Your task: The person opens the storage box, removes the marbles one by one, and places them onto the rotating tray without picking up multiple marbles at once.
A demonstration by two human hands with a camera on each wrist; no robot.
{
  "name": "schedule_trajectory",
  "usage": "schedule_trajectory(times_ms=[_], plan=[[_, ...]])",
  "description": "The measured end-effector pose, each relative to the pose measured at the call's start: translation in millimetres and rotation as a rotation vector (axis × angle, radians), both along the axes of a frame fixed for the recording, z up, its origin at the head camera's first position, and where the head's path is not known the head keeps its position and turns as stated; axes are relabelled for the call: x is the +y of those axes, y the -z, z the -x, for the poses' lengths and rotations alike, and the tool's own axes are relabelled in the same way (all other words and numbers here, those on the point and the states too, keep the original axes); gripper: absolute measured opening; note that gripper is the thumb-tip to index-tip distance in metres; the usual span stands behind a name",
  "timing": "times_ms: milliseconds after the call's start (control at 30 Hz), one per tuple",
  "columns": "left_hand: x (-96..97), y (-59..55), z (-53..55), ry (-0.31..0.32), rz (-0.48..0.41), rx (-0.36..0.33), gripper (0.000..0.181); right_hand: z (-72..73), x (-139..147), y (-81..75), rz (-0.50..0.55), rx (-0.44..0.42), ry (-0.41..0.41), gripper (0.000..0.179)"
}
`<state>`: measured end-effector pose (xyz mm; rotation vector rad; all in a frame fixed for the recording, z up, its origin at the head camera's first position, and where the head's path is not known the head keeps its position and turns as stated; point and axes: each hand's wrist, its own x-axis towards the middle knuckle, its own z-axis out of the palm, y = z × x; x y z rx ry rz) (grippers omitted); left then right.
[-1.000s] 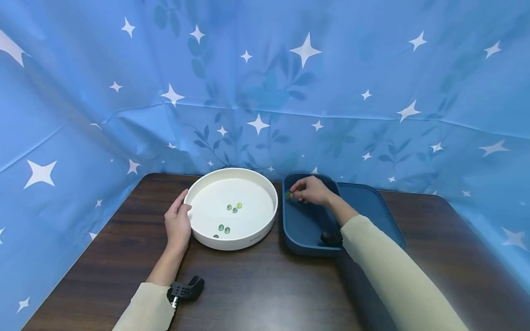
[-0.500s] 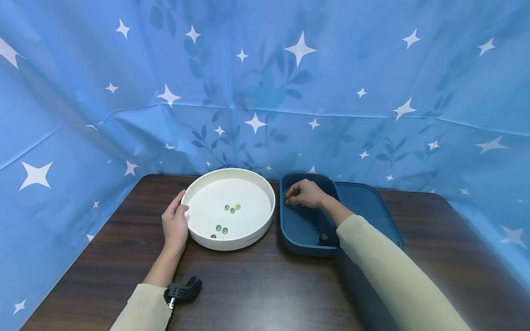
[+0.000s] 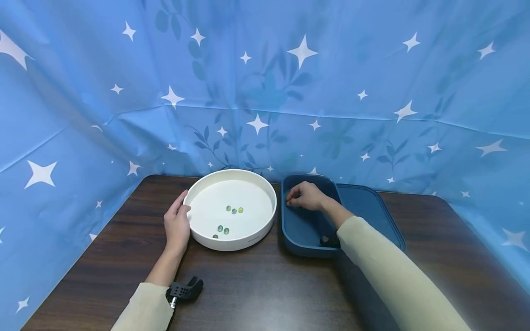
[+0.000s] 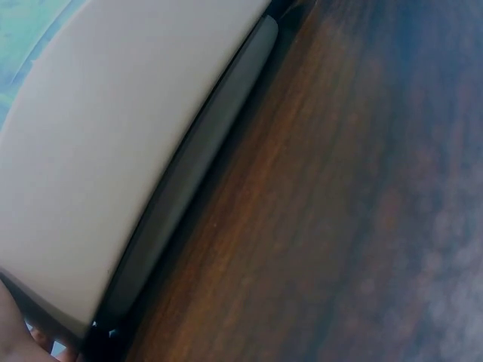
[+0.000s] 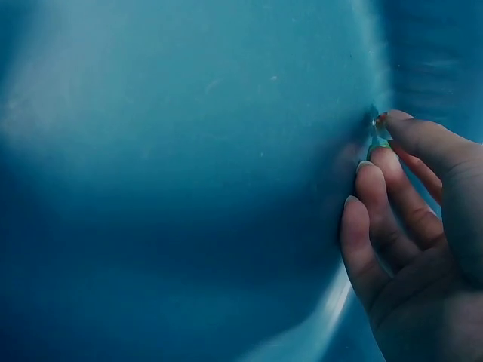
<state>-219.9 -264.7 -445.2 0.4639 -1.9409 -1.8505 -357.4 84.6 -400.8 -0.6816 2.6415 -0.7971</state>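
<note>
My left hand (image 3: 177, 226) holds the left rim of a round white tray (image 3: 252, 195), thumb at the edge and fingers outside. The left wrist view shows the tray's outer wall (image 4: 113, 143) close up, with part of the hand in the lower left corner. Several greenish glass marbles lie in the tray, among them a yellowish marble (image 3: 241, 210). My right hand (image 3: 307, 196) reaches into a deep blue box (image 3: 304, 230) near its left wall. In the right wrist view its thumb and forefinger pinch a small glass marble (image 5: 379, 140), mostly covered by the fingertips.
A flat blue lid or tray (image 3: 364, 207) lies to the right of the box, partly under the right sleeve (image 3: 389, 262). Both containers stand on a dark wooden table (image 3: 248, 285). A blue star-patterned cloth (image 3: 265, 92) hangs behind the table.
My right fingers have closed over the marble by the box's left wall, which showed beside them earlier. The yellowish marble in the tray has rolled slightly nearer. The left hand keeps its place.
</note>
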Motion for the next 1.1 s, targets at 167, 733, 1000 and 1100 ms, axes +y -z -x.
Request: schedule_trajectory(times_ms=[167,733,1000,1100], plan=[[0.4,-0.9,0.4,0.003,-0.002,0.002,0.055,0.3,1.3,-3.3,0.002,-0.018,0.011,0.016],[3.6,-2.5,-2.9,0.014,0.005,-0.024,0.055,-10.2,13.5,-36.5,0.09,0.015,0.015,0.021],[0.9,-4.5,-3.1,0.012,0.01,-0.037,0.055,-18.7,3.6,-52.2,0.148,0.046,-0.017,0.021],[1.4,-5.5,-2.1,0.013,0.01,-0.039,0.055,-25.6,-1.1,-59.8,0.164,0.042,-0.04,0.022]])
